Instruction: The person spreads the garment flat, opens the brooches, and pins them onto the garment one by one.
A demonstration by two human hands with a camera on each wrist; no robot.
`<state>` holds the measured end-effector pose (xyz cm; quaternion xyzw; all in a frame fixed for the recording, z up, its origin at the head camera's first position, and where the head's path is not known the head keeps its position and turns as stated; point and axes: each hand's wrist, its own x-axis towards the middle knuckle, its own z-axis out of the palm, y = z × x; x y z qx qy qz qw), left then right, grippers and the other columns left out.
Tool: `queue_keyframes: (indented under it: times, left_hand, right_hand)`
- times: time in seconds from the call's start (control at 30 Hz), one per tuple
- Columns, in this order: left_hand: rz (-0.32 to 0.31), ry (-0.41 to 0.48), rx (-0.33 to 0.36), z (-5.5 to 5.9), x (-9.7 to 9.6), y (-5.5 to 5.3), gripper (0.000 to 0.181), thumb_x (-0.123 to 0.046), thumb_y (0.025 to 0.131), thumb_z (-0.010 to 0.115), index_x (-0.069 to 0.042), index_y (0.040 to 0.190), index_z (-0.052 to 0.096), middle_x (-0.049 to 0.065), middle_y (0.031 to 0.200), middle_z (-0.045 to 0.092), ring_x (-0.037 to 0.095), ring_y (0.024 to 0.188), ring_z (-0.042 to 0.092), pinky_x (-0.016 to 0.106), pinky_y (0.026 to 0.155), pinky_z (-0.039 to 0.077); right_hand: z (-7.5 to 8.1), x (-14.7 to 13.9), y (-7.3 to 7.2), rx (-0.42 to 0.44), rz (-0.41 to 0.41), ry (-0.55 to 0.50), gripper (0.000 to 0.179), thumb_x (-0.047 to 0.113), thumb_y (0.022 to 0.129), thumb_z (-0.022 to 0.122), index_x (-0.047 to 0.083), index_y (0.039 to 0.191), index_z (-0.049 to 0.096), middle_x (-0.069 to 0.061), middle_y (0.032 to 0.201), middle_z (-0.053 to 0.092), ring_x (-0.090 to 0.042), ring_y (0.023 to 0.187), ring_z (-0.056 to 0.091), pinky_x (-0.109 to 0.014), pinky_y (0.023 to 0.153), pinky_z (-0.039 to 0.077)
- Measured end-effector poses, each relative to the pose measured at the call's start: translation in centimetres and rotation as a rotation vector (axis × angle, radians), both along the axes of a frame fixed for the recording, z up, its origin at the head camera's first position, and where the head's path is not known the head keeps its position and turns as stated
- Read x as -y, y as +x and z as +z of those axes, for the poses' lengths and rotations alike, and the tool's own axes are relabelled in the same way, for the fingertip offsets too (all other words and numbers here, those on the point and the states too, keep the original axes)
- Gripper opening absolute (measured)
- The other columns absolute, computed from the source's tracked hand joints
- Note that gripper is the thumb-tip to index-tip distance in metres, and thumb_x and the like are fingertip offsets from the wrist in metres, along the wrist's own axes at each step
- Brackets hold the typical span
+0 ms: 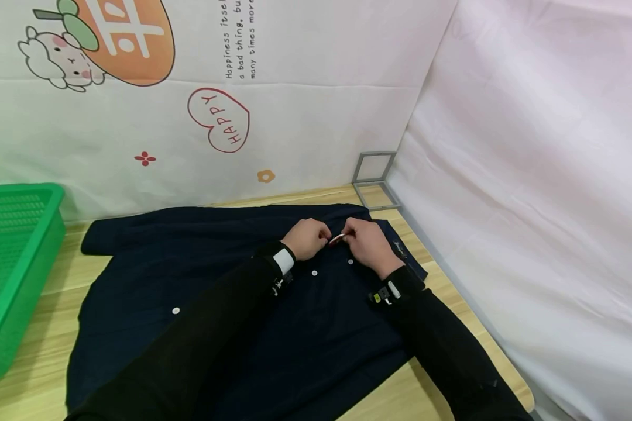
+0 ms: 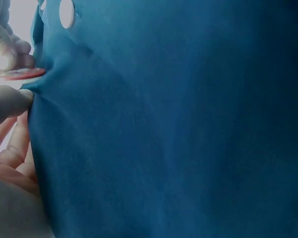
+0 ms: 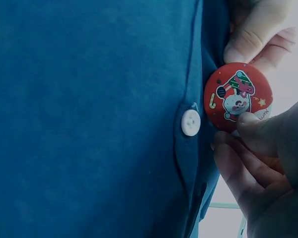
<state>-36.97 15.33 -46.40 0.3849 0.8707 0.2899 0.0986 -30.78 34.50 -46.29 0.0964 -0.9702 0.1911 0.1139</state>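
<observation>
A dark navy shirt (image 1: 232,292) lies spread flat on the wooden table (image 1: 47,327), with white buttons (image 1: 314,273) down its front. Both hands meet at its far edge. My right hand (image 1: 367,245) pinches a round red badge (image 1: 337,238) with a cartoon figure on it; the right wrist view shows the badge (image 3: 238,96) at the shirt's placket, beside a white button (image 3: 190,122). My left hand (image 1: 308,237) pinches the shirt's fabric right by the badge. In the left wrist view the badge (image 2: 17,74) shows edge-on against the blue cloth (image 2: 164,129).
A green plastic basket (image 1: 10,257) stands at the left of the table. A grey metal frame (image 1: 374,175) sits in the far corner. A printed cloth wall (image 1: 189,117) runs behind and a white curtain (image 1: 532,204) closes the right side.
</observation>
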Motion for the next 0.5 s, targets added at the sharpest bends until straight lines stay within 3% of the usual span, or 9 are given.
queue_keyframes:
  times: [0.27,0.5]
  left_hand:
    - [-0.018,0.007,0.055,0.31,-0.04,0.01,0.022,-0.009,0.101,0.059,-0.007,0.12,0.072,0.006,0.11,0.07,0.016,0.09,0.064,0.031,0.081,0.049]
    - [-0.038,-0.019,0.04,0.2,-0.02,-0.15,0.022,-0.009,0.102,0.058,-0.008,0.119,0.073,0.004,0.106,0.07,0.015,0.086,0.063,0.031,0.08,0.049]
  right_hand:
    - [-0.18,0.35,0.16,-0.042,0.029,0.011,0.011,0.005,0.096,0.066,0.012,0.088,0.064,-0.004,0.091,0.066,-0.021,0.078,0.06,-0.037,0.072,0.048]
    - [-0.14,0.32,0.3,-0.091,0.031,0.02,0.011,0.003,0.097,0.063,0.008,0.087,0.063,-0.007,0.09,0.061,-0.022,0.078,0.058,-0.037,0.071,0.047]
